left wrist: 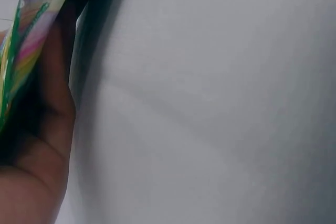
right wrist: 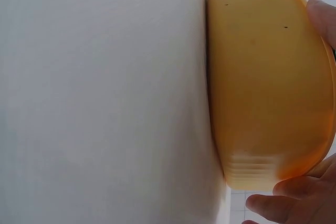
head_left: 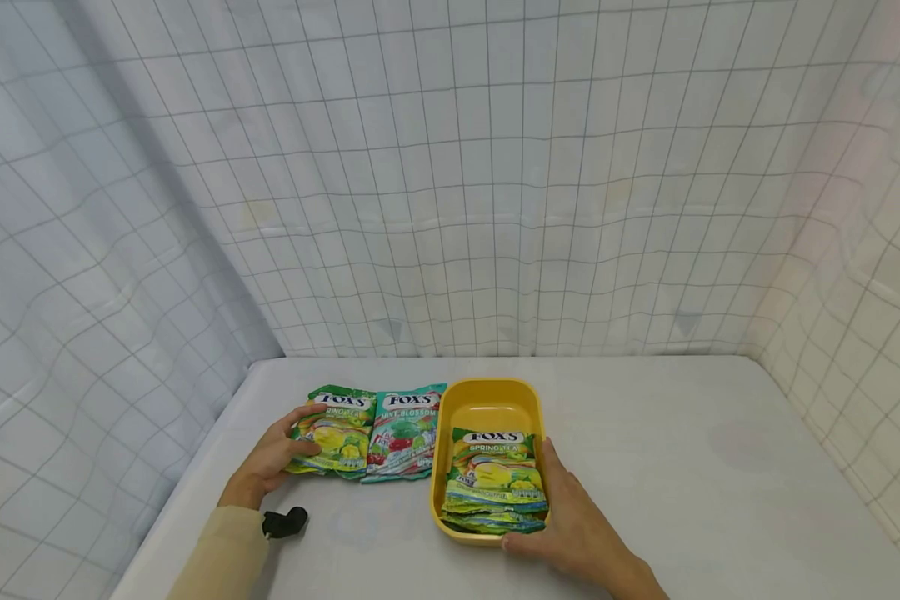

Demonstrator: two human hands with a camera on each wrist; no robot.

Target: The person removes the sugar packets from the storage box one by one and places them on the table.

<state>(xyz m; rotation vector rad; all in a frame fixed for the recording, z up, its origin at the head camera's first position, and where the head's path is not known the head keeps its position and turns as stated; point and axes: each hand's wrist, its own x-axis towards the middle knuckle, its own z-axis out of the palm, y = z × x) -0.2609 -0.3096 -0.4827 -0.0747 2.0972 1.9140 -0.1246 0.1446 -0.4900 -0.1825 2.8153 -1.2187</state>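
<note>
At the left, my left hand (head_left: 273,454) grips the left edge of a green and yellow Fox's Spring Tea candy bag (head_left: 348,433), which lies over another green bag. Its wrist view shows the fingers against the bag's side (left wrist: 34,40). My right hand (head_left: 581,525) holds the near right corner of a yellow plastic tray (head_left: 437,475), thumb at the front rim and fingers along the right side. The right wrist view shows the tray's outer wall (right wrist: 268,87) resting on the table. Inside, toward the near end, several bags lie stacked, a Spring Tea bag (head_left: 495,471) on top.
Between the left bags and the tray lies a teal Fox's Mint Blossom bag (head_left: 405,433). A white cover spreads over the table (head_left: 682,467). White grid-patterned curtains (head_left: 495,208) surround the back and both sides. A small black device (head_left: 285,522) sits at the left wrist.
</note>
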